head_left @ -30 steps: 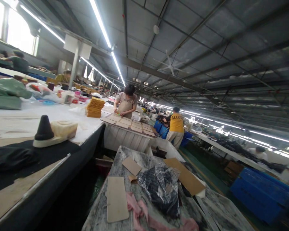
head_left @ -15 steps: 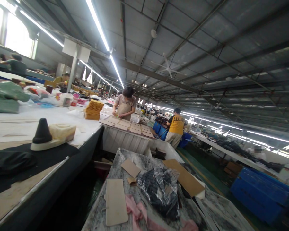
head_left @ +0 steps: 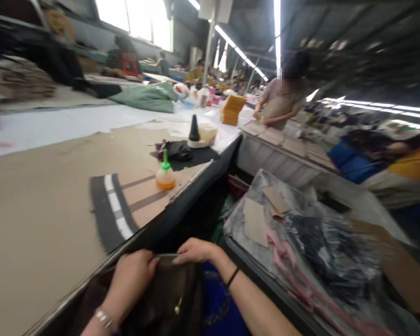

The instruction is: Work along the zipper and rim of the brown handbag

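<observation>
My left hand [head_left: 131,275], with a metal band at its wrist, pinches the upper edge of a dark brown leather-like piece [head_left: 168,289] at the bottom centre. A small gold-coloured fitting hangs on this piece. My right hand [head_left: 194,251], a black band round its wrist, grips the same edge further right. Between the two hands the edge runs nearly straight. Below them the lower part of the brown piece leaves the frame. Something blue [head_left: 219,303] lies beneath, to its right.
On the table [head_left: 38,210] at left are a bottle [head_left: 165,177] with a green nozzle, dark strips [head_left: 108,210] and a black cone [head_left: 194,128]. Plastic-wrapped material [head_left: 336,252] lies at right. A person [head_left: 283,98] works beyond.
The view has swung left and down, blurring the scene. Both my hands have come into view, closed on the edge of the brown piece. The bottle and dark strips now show.
</observation>
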Motion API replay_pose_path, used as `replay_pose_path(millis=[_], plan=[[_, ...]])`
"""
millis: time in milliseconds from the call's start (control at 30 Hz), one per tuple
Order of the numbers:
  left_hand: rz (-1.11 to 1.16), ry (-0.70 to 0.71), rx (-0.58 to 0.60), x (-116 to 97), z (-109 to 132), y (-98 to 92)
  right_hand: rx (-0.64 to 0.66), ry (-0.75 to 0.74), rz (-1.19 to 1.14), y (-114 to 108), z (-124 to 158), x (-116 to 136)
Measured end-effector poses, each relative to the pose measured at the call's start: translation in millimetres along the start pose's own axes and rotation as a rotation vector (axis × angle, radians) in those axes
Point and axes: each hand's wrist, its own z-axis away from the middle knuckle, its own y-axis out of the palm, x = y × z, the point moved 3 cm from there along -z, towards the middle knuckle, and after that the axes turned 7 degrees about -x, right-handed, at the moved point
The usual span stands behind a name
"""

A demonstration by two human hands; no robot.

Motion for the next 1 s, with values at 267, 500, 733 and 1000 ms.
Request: replay_pose_path(millis=[267,500,733,1000], plan=[[-0.014,-0.043,-0.062,9,6,-0.8,0.029,0.055,-0.205,13,-7,-14],[0.000,-0.054,-0.057,12,7,0.3,0.037,0.074,-0.199,14,-11,-11],[-0.002,-0.061,-0.065,12,6,1.1,0.066,0.034,-0.147,12,-14,-4],[-0.007,-0.066,-0.063,14,6,2.5,0.051,-0.029,-0.086,16,-23,6]])
